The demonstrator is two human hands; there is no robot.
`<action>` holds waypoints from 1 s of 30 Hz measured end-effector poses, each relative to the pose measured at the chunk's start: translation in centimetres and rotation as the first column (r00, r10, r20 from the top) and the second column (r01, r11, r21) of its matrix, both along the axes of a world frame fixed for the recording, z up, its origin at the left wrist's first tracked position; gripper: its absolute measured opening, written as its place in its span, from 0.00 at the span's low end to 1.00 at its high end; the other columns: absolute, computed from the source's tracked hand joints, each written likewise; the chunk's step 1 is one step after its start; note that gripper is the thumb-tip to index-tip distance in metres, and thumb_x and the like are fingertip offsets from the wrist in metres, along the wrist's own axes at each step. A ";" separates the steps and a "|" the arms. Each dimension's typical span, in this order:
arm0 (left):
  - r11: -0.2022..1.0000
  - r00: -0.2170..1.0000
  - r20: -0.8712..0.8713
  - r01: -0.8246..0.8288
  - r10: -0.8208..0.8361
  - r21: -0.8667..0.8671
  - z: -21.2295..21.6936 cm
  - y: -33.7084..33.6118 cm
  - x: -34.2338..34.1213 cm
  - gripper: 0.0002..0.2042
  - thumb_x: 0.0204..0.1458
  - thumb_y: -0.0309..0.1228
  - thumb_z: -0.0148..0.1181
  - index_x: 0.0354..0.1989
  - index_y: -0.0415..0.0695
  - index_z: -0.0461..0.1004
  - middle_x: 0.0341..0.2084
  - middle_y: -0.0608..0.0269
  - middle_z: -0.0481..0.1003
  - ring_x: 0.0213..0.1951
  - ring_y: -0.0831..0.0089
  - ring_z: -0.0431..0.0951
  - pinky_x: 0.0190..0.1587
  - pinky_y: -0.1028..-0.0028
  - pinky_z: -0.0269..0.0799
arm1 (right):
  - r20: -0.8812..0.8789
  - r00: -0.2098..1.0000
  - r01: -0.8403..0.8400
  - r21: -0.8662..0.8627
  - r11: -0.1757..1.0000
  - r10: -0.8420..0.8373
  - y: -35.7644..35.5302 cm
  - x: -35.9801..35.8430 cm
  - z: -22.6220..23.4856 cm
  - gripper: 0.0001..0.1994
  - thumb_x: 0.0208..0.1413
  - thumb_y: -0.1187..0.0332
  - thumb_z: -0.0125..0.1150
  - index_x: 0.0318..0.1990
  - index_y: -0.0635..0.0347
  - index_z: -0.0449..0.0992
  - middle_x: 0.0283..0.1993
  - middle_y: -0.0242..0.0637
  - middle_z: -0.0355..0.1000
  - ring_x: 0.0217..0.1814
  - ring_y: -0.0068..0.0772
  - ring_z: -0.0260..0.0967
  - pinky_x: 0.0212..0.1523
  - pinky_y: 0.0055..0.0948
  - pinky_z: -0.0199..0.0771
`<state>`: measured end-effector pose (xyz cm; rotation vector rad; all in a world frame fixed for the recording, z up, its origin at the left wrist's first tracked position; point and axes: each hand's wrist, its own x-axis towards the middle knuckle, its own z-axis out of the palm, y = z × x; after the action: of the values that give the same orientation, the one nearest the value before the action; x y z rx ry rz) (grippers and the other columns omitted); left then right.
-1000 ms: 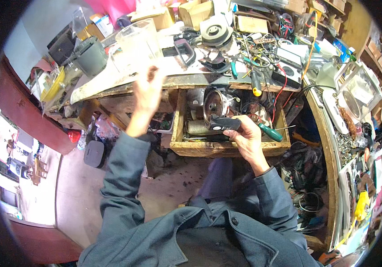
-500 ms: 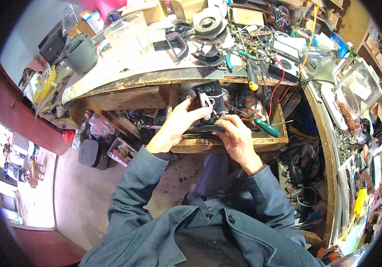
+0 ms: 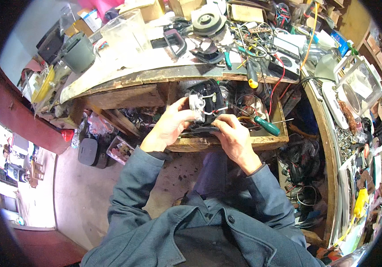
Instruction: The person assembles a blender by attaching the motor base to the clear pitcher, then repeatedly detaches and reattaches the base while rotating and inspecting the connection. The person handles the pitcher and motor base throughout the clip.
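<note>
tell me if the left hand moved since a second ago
Yes. The left hand came down from the workbench edge to the black device in the wooden drawer.

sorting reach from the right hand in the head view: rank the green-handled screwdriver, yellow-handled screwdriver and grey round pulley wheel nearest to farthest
1. Green-handled screwdriver: in the open drawer, just right of the right hand.
2. Yellow-handled screwdriver: on the benchtop edge above.
3. Grey round pulley wheel: far back on the bench.

My left hand (image 3: 169,127) is raised with its fingers curled, thumb pointing right. My right hand (image 3: 235,140) sits just beside it, fingers bent; both blue-grey sleeved forearms angle inward.
</note>
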<state>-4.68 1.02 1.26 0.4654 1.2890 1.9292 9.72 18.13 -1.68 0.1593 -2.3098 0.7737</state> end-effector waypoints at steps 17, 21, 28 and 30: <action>0.995 0.994 -0.032 -0.100 0.101 0.012 -1.0 -0.8 0.4 0.21 0.53 0.19 0.61 0.57 0.35 0.70 0.46 0.58 0.79 0.45 0.71 0.80 0.51 0.69 0.76 | 0.036 0.999 -0.011 0.079 0.997 0.008 0.1 0.1 -0.6 0.14 0.54 0.76 0.63 0.49 0.53 0.77 0.48 0.40 0.74 0.40 0.48 0.78 0.37 0.38 0.80; 0.992 0.990 -0.060 -0.126 0.126 -0.006 -0.3 -1.0 1.3 0.21 0.53 0.18 0.63 0.56 0.35 0.70 0.45 0.57 0.79 0.45 0.70 0.81 0.51 0.69 0.77 | 0.022 1.000 -0.020 0.057 0.998 0.018 0.2 0.1 -0.5 0.14 0.53 0.76 0.64 0.48 0.54 0.77 0.47 0.40 0.74 0.39 0.48 0.78 0.37 0.37 0.80; 0.993 0.991 -0.072 -0.116 0.116 0.009 0.9 -1.0 1.8 0.18 0.52 0.17 0.65 0.53 0.37 0.72 0.43 0.59 0.80 0.43 0.71 0.81 0.47 0.73 0.77 | -0.043 0.997 -0.071 -0.077 0.994 0.068 0.3 0.2 0.4 0.16 0.47 0.78 0.71 0.45 0.57 0.78 0.45 0.41 0.74 0.40 0.46 0.78 0.39 0.36 0.80; 0.992 0.987 -0.097 -0.128 0.127 -0.004 0.8 -0.9 1.3 0.18 0.53 0.19 0.66 0.53 0.37 0.73 0.43 0.60 0.80 0.43 0.72 0.81 0.46 0.73 0.77 | -0.049 0.997 -0.066 -0.102 0.993 0.061 0.3 0.1 0.2 0.16 0.46 0.78 0.72 0.45 0.57 0.78 0.45 0.41 0.74 0.41 0.46 0.78 0.40 0.35 0.80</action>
<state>-3.41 0.14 2.08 0.4865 1.4210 2.0262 9.83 18.48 -1.45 0.2026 -2.2247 0.9101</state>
